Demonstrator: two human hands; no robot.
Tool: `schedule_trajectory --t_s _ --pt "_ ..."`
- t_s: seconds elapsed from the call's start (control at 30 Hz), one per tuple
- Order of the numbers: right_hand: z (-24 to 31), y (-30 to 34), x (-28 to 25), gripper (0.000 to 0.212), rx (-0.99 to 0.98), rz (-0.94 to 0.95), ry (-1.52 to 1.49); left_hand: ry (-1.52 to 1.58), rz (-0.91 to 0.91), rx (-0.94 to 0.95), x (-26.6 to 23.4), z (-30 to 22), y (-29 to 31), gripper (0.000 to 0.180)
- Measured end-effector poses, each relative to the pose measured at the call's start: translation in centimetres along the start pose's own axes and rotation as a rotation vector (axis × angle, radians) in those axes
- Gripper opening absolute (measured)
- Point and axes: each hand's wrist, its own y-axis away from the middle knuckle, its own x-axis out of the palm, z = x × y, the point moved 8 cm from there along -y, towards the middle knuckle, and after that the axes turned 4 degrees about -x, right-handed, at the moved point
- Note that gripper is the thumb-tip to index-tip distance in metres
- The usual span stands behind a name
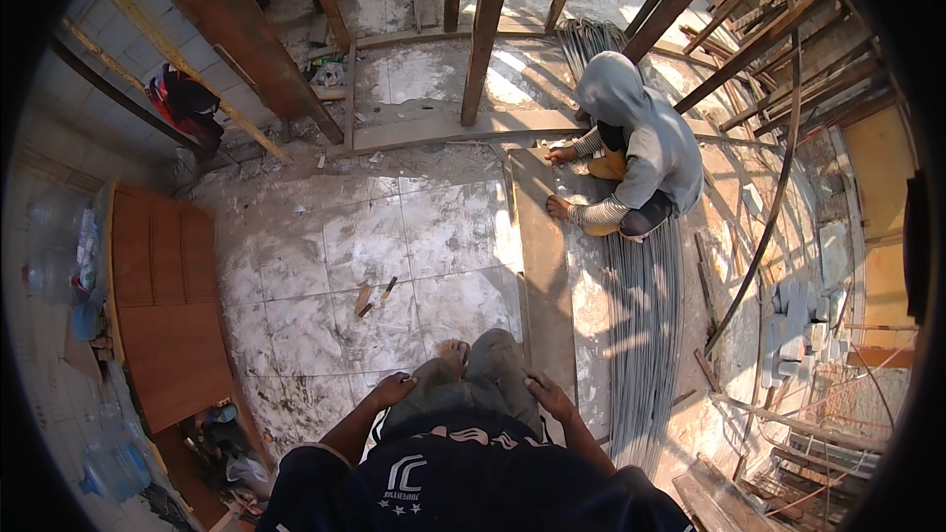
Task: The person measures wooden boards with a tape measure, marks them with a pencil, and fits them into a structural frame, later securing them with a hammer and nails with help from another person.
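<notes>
I am squatting with my left hand (393, 390) resting against the outside of my left knee, its fingers lying loosely on the grey trousers (434, 384). On the other side, my right hand (545, 393) lies by my right knee, over the near part of a long wooden board (545, 266). Neither hand shows anything in it. Whether my right fingers touch the board I cannot tell. A co-worker (655, 128) in a grey hooded top crouches at the board's far end, both hands on or beside it. Small dark pieces (377, 298) lie on the tiled floor ahead of me.
A bundle of long metal rods (645, 325) runs along the board's right side. Wooden posts (490, 34) stand ahead. An orange-brown cabinet (168, 305) is at left, near large clear bottles (113, 468). Stacked grey blocks (788, 330) and timber (724, 498) lie to the right.
</notes>
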Motion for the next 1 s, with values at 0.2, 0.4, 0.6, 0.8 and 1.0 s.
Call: schedule_trajectory --t_s 0.2,0.4,0.6,0.8,1.0 --pt "2.6 -6.5 -3.4 0.049 0.034 -0.173 -0.064 0.195 -0.164 0.031 -6.9 -5.1 -4.4 0.065" --pt "2.6 -16.5 -8.8 0.046 0.270 -0.158 -0.266 0.174 -0.291 0.101 -18.0 -13.3 -10.1 0.060" --pt "7.1 -25.5 -14.4 0.040 0.088 -0.098 -0.011 0.202 -0.422 0.165 -30.0 -25.1 -13.3 0.057" --pt "17.0 -31.0 -17.6 0.042 0.361 -0.245 -0.304 0.429 -0.320 0.288 -41.0 -39.4 -16.2 0.053" --pt "20.5 -33.8 -16.7 0.045 0.394 -0.333 -0.275 0.387 -0.409 0.710 -58.2 -58.5 -18.2 0.065"
